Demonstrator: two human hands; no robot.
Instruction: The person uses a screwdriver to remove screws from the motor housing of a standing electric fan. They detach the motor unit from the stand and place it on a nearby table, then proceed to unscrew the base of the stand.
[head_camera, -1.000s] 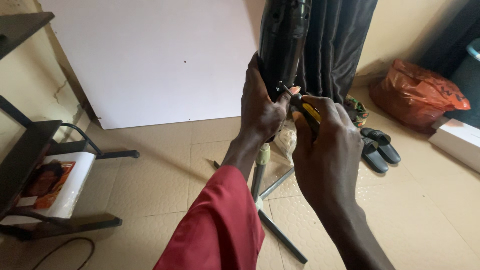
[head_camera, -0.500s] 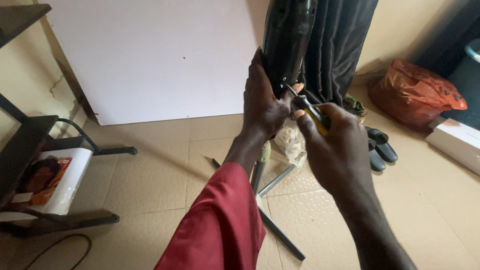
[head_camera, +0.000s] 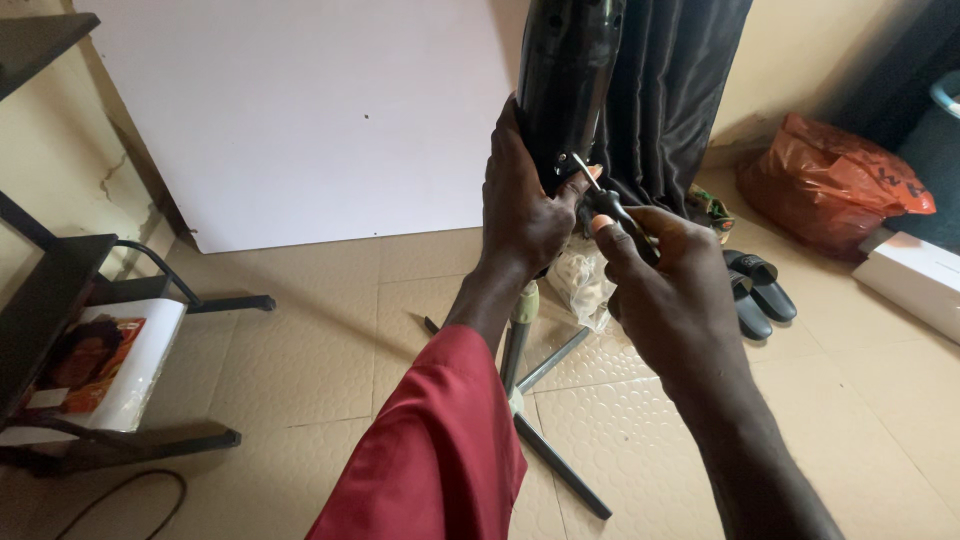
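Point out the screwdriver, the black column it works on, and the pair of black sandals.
screwdriver (head_camera: 603, 203), head view, dark handle near the shaft.
black column (head_camera: 565, 70), head view, glossy side.
black sandals (head_camera: 755, 288), head view, strap.

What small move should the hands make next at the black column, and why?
Probably turn the screwdriver in place. Its tip meets the lower edge of the black column, seemingly at a screw, though the screw itself is too small to tell. The right hand grips the handle, and the left hand clasps the column beside the tip, bracing it on its stand.

Black slippers (head_camera: 757, 290) lie near an orange bag (head_camera: 850, 180) and white board (head_camera: 300, 110).
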